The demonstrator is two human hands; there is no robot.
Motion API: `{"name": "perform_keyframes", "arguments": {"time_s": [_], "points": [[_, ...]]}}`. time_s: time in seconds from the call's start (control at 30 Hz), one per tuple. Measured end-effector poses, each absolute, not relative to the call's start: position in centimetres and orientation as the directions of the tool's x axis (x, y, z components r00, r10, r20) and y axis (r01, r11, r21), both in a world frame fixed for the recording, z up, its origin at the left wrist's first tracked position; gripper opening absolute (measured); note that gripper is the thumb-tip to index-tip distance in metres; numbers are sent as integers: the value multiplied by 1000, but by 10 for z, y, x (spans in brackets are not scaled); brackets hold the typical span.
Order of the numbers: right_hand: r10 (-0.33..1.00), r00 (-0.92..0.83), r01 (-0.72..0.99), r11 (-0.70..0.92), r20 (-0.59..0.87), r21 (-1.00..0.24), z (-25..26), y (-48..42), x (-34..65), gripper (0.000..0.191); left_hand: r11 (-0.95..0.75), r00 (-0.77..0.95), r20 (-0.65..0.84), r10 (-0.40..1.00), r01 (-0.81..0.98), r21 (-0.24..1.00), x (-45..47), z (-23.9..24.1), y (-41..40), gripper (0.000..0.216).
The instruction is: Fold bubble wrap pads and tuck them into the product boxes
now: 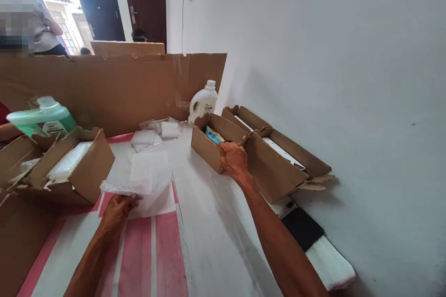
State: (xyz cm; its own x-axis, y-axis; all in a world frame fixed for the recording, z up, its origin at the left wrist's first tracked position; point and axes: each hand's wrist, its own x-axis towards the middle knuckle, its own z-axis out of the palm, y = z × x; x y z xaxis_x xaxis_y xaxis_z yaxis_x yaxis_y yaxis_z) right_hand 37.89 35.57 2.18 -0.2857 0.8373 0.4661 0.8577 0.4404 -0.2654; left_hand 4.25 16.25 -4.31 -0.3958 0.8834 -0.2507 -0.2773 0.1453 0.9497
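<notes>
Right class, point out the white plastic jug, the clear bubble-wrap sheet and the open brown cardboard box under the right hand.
White plastic jug (203,102), head view, on its body.
Clear bubble-wrap sheet (146,176), head view, on its middle.
Open brown cardboard box (205,150), head view, on its front wall.

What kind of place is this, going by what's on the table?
Probably a small home packing station: open cardboard boxes, bubble wrap in the left hand, and a white detergent bottle by the wall.
</notes>
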Motion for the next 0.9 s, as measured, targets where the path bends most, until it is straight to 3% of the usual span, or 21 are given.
{"name": "perform_keyframes", "arguments": {"time_s": [0.07, 0.3, 0.43, 0.77, 0.9], "points": [[830, -333, 837, 479, 448, -266, 19, 330, 385, 15, 135, -390, -251, 886, -301, 944, 42, -41, 146, 45], [669, -509, 554, 736, 542, -388, 17, 248, 362, 27, 216, -255, -387, 886, -512, 831, 51, -36, 82, 46], [631, -575, 518, 774, 521, -365, 23, 226, 337, 25, 186, -350, -443, 825, -573, 798, 56, -38, 49, 48], [636, -507, 522, 763, 581, -380, 28, 209, 325, 33, 8, -611, -359, 705, -499, 866, 36, -15, -20, 37], [610, -524, 452, 791, 595, -413, 24, 223, 331, 30, 96, -686, -242, 687, -245, 965, 39, 3, -27, 37]]}}
